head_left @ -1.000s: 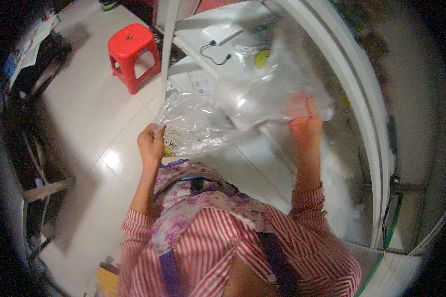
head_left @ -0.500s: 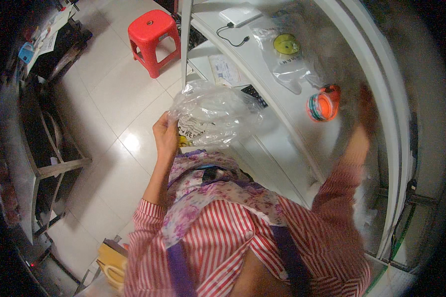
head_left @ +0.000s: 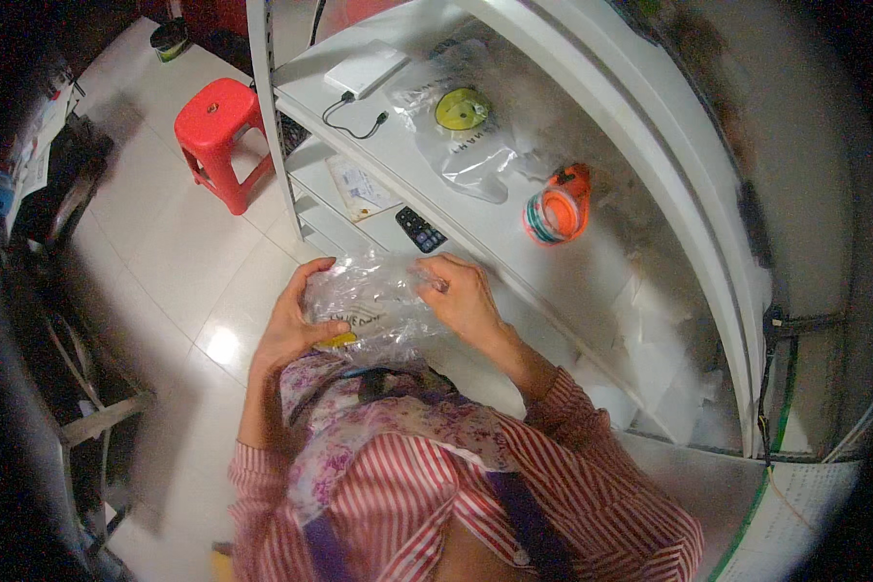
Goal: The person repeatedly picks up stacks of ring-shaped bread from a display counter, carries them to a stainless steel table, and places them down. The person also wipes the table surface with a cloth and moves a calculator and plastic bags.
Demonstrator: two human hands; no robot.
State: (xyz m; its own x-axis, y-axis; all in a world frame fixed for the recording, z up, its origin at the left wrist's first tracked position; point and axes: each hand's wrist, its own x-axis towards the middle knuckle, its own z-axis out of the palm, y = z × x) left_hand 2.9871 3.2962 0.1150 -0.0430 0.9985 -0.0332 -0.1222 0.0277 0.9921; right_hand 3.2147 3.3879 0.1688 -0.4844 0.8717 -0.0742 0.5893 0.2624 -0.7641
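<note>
A crumpled clear plastic bag [head_left: 373,296] with dark print and a yellow patch is held in front of my waist, between both hands. My left hand [head_left: 296,320] grips its left side, thumb laid across the front. At the bag's right edge, my right hand [head_left: 461,301] pinches the plastic with bent fingers. The shelf edge runs just beyond my right hand. On the shelf lies another clear plastic bag [head_left: 466,150] with a yellow round face, apart from both hands. Whether the held bag contains anything cannot be made out.
A white shelf unit [head_left: 500,247] carries a white flat box [head_left: 367,68] with a black cable [head_left: 344,126] and a roll of orange tape or strap [head_left: 560,209]. Lower down lies a black remote [head_left: 420,230]. A red stool [head_left: 221,126] stands on the floor left of the shelf.
My right hand has come back from the shelf's right part and taken hold of the bag. The bag is bunched smaller between both hands. My view has shifted to the right.
</note>
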